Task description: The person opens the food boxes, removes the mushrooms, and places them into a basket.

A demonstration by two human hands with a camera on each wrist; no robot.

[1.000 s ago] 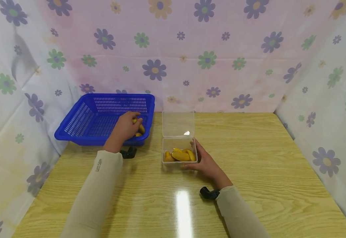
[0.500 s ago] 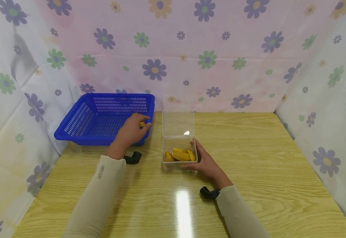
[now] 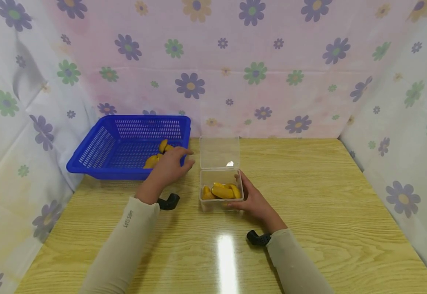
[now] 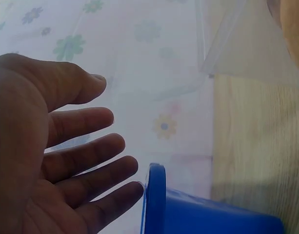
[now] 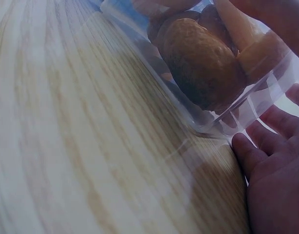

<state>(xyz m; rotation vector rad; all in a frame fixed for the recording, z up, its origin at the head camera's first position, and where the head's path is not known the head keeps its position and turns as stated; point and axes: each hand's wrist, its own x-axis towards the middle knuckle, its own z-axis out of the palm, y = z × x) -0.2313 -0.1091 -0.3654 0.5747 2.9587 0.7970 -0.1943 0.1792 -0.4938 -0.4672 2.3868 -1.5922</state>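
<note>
Head view gives me both hands above a wood-grained counter (image 3: pixel 320 192), flowered cloth (image 3: pixel 221 57) hanging behind. I see the left hand (image 3: pixel 170 167) over the front right corner of the blue basket (image 3: pixel 107 171), its fingers well extended and free of any load. From the left wrist view I read those fingers (image 4: pixel 88 153) as nearly straight and slightly spread, with the thumb well apart from them; the lowest fingertip sits right at the basket's rim, and I cannot tell whether it touches. Yellow mushroom-shaped pieces (image 3: pixel 164 145) lie inside the basket, just beside that hand and partly hidden by it. The right hand (image 3: pixel 254 200) holds the clear box (image 3: pixel 213 207) at its right side, thumb along the front wall and fingers reaching round toward the back corner, so I have them only box-width apart. Several yellow pieces (image 3: pixel 222 192) lie inside the box, and its clear lid (image 3: pixel 219 152) stands raised at the back. From the right wrist view I see fingertips against the box wall, its base near the counter.
</note>
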